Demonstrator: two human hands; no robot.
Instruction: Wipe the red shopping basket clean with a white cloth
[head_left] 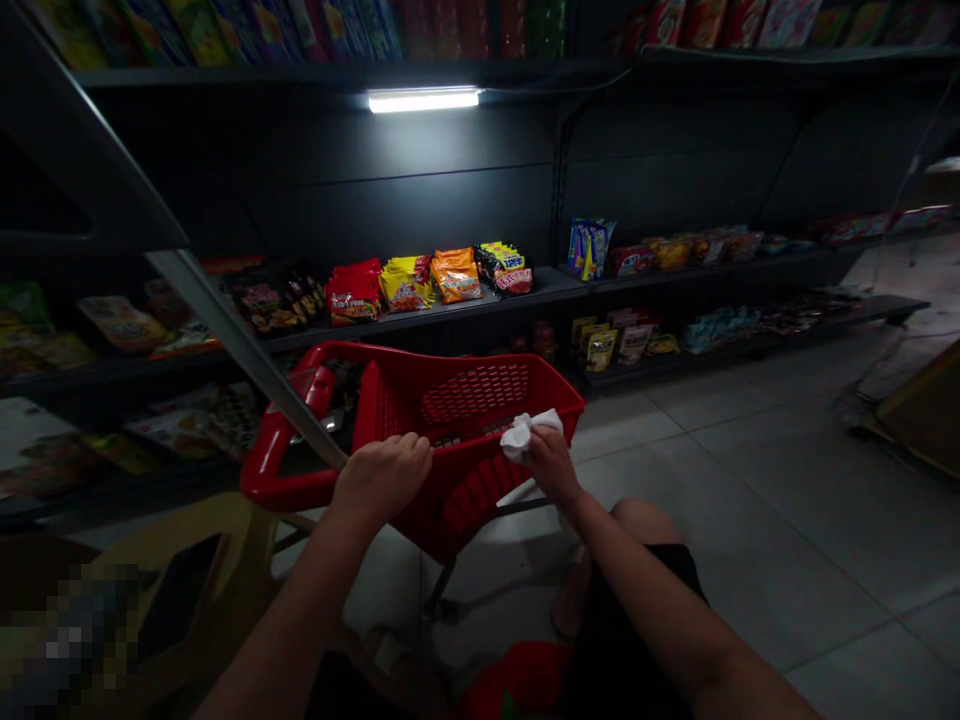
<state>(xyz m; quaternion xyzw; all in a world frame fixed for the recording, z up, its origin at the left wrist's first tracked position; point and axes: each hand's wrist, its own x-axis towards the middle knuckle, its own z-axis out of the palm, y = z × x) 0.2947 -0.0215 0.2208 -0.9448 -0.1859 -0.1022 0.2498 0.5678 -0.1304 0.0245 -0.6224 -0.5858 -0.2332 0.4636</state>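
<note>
A red plastic shopping cart (480, 490) stands in front of me, its basket walls pierced with slots. My left hand (386, 475) is closed over the near rim, close to the handle end. Bunched in my right hand (549, 462) is a white cloth or tissue (529, 432), held against the same rim farther right. The fingertips of both hands are partly hidden. The cart's red handle (281, 455) curves out at the left, and a grey metal pole (247, 350) slants across in front of it.
Behind the cart runs a dark shelf (540, 288) with snack packets (457, 275); a lamp (424, 99) glows above. A yellow stool (225, 530) with a dark flat object (184, 595) stands at lower left. Tiled floor (735, 500) stretches right, towards a brown box (919, 410).
</note>
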